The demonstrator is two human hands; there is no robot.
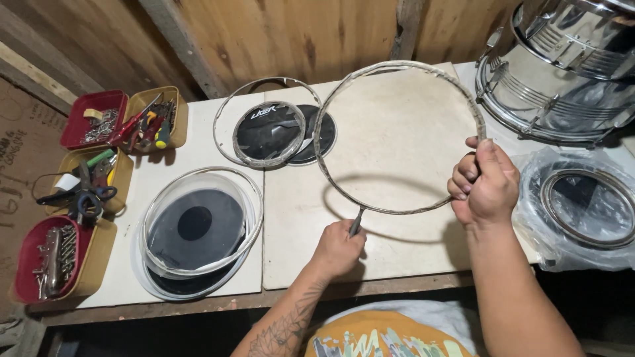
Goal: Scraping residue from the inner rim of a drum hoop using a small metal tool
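While keeping it up off the table, holding a thin metal hoop with both hands, tilted so the far side is lifting toward the back edge and casting a shadow ring on the pale board below. Left hand gripping low, near the front edge, fingers curled tight around a small dark tool poking up against the hoop's near rim, probably for steadying or working that spot. Right hand clamping the hoop's right side, grip pressed closed around the wire, likely for stopping it from swinging.

Loads of stuff lying around too. Sitting toward the back edge, partly under the hoop: a smaller ringed black drumhead with another dark disc beside it. Resting closer to the front left: a clear drumhead with a black dot. Lining the left edge: trays of screws and hand tools. Crowding the right back corner: a chrome drum shell, very close to the hoop's right side, so not much swinging room there. Lying just beside the right wrist: a plastic-wrapped drumhead.
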